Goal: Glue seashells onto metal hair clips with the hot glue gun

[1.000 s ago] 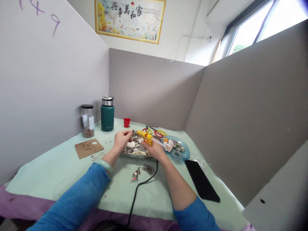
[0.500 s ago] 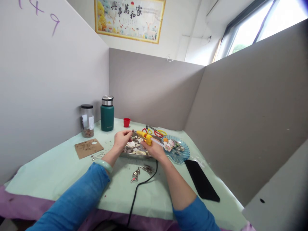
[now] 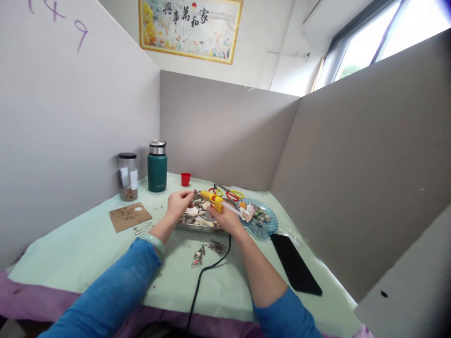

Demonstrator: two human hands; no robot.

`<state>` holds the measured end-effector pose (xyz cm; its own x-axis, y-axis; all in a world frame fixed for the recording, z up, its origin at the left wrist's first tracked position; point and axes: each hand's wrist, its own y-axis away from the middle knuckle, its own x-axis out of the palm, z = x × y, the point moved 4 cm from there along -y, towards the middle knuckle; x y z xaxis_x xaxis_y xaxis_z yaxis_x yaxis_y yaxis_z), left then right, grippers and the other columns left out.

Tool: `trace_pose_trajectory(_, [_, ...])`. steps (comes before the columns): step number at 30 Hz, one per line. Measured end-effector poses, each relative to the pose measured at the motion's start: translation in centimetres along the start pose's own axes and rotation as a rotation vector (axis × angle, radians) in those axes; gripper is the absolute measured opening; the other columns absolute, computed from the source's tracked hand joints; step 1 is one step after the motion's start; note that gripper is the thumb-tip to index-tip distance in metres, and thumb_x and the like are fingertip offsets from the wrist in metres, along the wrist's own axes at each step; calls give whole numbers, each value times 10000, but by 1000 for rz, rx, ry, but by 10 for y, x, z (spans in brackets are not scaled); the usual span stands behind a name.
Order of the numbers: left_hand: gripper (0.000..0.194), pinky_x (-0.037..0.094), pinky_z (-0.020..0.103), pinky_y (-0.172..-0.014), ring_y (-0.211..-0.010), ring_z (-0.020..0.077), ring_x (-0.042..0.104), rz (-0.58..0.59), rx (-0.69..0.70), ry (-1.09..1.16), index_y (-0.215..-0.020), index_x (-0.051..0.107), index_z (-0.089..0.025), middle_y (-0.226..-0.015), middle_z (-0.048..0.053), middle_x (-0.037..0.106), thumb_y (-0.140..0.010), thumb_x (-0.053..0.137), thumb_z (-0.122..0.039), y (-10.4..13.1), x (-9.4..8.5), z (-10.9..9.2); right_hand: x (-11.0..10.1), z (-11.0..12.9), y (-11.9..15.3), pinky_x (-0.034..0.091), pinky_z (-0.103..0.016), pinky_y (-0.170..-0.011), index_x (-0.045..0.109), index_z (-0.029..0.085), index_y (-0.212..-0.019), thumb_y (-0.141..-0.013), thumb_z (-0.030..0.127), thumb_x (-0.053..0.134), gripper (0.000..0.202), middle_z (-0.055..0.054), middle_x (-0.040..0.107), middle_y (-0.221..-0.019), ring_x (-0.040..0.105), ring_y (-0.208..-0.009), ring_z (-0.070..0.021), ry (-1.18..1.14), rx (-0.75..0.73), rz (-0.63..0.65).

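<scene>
My right hand (image 3: 227, 218) is wrapped round a yellow hot glue gun (image 3: 212, 200), its nozzle pointing left and a pale glue stick (image 3: 232, 209) poking out of its back end. In a pinch, my left hand (image 3: 180, 203) holds a small brown piece (image 3: 195, 191) close to the nozzle; its kind is too small to make out. Below both hands lies a metal tray (image 3: 200, 228) filled with shells and pebbles (image 3: 197, 213). A black cord (image 3: 200, 277) runs from under my right hand to the table's front edge.
Metal clips (image 3: 199, 256) lie before the tray. At right are a blue plate (image 3: 269, 230) with shell pieces and a black phone-like slab (image 3: 296, 265). Scissors (image 3: 234, 194), a red cup (image 3: 185, 179), a green flask (image 3: 157, 169), a jar (image 3: 128, 178) and brown cardboard (image 3: 128, 218) stand or lie around.
Almost nothing differs. The glue gun and the brown piece stay nearly in place, with at most a tiny shift.
</scene>
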<state>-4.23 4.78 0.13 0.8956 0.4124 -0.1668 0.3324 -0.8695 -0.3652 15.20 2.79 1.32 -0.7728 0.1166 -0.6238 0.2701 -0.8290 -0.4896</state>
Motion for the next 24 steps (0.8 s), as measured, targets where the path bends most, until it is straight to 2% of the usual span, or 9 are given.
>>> trace_pose_trajectory(24, [357, 418, 229, -510, -508, 162, 599, -5, 11, 4, -855, 736, -145, -478, 3, 616, -674, 618, -429, -1, 0, 0, -1, 2, 0, 417, -248, -636, 639, 201, -865, -820, 503, 523, 327, -19, 661, -743, 598, -730, -183, 48, -21, 17])
